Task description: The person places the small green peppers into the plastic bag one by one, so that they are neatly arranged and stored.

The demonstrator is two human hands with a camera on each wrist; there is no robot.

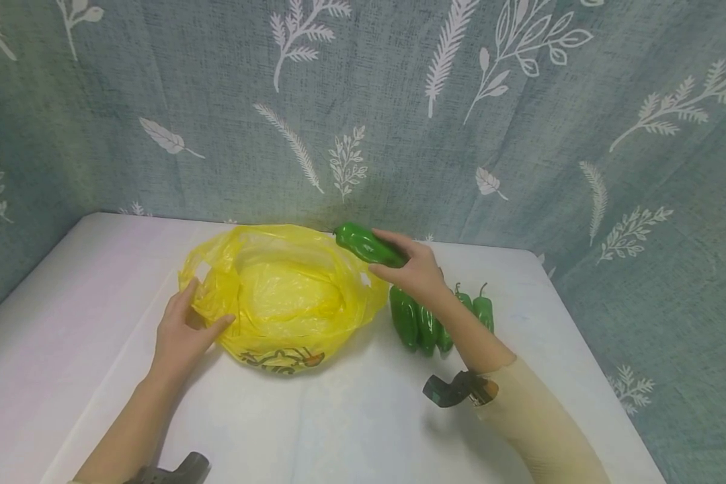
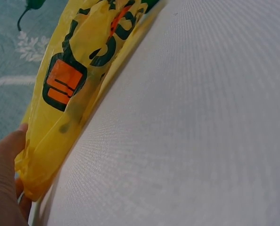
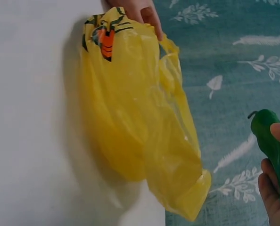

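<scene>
A yellow plastic bag point(image 1: 339, 323) with a dark printed logo stands with its mouth open on the white table. At its left side my left hand point(image 1: 178, 336) grips the bag's edge, thumb on the near side; in the left wrist view the thumb lies against the yellow plastic point(image 2: 50, 150). My right hand point(image 1: 414, 272) holds a long green pepper point(image 1: 366, 243) above the bag's right rim, its stem pointing left. The right wrist view shows that pepper point(image 3: 269, 136) between thumb and fingers, apart from the bag.
Several more green peppers point(image 1: 405, 319) lie side by side right of the bag, partly hidden under my right forearm. A teal curtain point(image 1: 387, 134) with white leaf prints hangs behind the white table point(image 1: 339, 430). Dark wrist mounts point(image 1: 454, 390) sit on both arms.
</scene>
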